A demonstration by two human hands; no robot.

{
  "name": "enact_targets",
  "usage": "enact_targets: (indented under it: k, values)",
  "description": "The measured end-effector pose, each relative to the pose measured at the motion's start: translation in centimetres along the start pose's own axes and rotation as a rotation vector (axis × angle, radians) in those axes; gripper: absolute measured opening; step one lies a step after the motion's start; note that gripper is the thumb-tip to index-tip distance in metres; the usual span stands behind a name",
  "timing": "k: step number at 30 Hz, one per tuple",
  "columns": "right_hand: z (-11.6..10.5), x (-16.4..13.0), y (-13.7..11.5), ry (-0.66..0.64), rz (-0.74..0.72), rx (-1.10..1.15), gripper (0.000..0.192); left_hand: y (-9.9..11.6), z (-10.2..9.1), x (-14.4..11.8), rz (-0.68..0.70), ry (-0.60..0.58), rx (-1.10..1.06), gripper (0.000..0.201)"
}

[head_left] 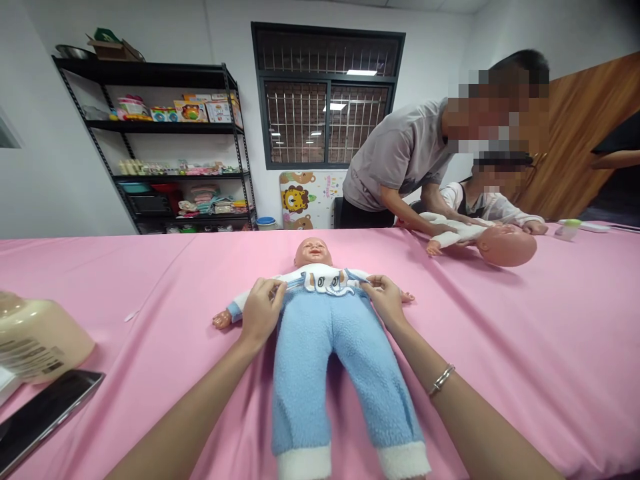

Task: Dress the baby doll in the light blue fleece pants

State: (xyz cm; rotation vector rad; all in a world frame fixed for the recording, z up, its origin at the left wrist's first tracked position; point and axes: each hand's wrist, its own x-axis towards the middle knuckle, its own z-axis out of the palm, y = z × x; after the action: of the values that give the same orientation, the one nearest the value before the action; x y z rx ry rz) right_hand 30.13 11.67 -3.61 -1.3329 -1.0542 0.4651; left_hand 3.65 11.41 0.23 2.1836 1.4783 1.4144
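A baby doll (313,253) lies face up on the pink cloth, its head away from me. It wears a white long-sleeved shirt (320,272) with blue trim and an animal face on the front. Fuzzy light-blue pants (305,347) with white cuffs cover its legs. My left hand (261,308) pinches the blue-trimmed edge of the shirt at the left of the doll's waist. On the opposite side, my right hand (387,300) pinches the shirt edge too. Both hands are closed, fingertips partly hidden by the fabric.
A cream bottle (43,337) and a dark phone (47,417) lie at the left of the pink-covered table (175,273). Across at the right, a person in grey (400,147) handles another doll (507,245), with a seated person beside. Black shelves (165,125) stand behind.
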Motion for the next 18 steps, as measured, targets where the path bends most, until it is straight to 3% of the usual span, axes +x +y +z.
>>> enact_targets:
  k: [3, 8, 12, 15, 18]
  values:
    - [0.2, -0.4, -0.8, -0.039, -0.06, 0.007, 0.028, -0.9, 0.4, 0.4, -0.035, 0.036, -0.096, 0.029]
    - [0.5, -1.1, -1.7, -0.099, -0.127, 0.044, 0.034, -2.4, 1.4, 0.8, -0.274, -0.173, -0.452, 0.038]
    - [0.6, -1.4, -2.1, -0.124, -0.127, 0.088, 0.034, -1.9, 1.3, 0.9, -0.31, -0.188, -0.609, 0.036]
    - [0.6, -1.6, -2.5, -0.091, -0.145, 0.101, 0.028, -1.1, 0.7, 0.9, -0.23, -0.101, -0.558, 0.025]
    - [0.4, -2.0, -3.1, -0.024, -0.17, 0.042, 0.023, -0.8, -0.2, 0.9, -0.003, -0.015, -0.302, 0.014]
